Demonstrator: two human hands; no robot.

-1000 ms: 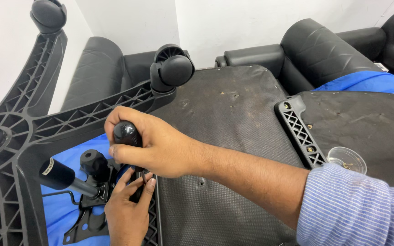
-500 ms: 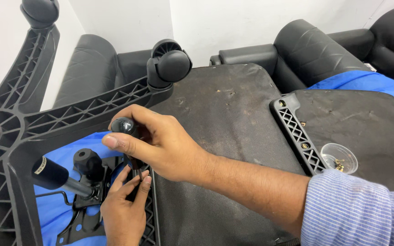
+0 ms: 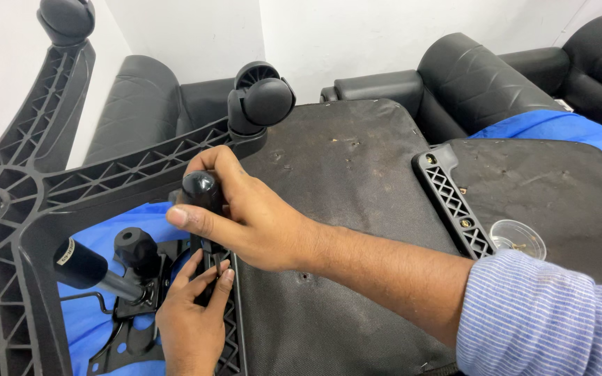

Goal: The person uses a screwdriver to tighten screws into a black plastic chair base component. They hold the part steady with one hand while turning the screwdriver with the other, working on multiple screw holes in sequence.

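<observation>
My right hand [image 3: 245,209] is closed around the black round-topped handle of a screwdriver [image 3: 201,191] held upright. Below it, my left hand [image 3: 193,310] pinches the tool's shaft near its tip, at the edge of the black seat underside [image 3: 343,209]. The tip itself is hidden by my fingers. Just left of my hands lies a black metal chair mechanism [image 3: 130,278] with a knob and a lever handle [image 3: 81,264], resting on blue cloth [image 3: 106,230].
A black plastic star-shaped chair base [image 3: 57,188] with castor wheels [image 3: 263,101] lies across the left. A second dark seat panel [image 3: 545,188] and a small clear cup [image 3: 518,239] are at the right. Black sofas stand behind, against a white wall.
My view has shifted slightly. My right hand has turned on the screwdriver handle and sits a little higher and further right; my left hand stays on the shaft.
</observation>
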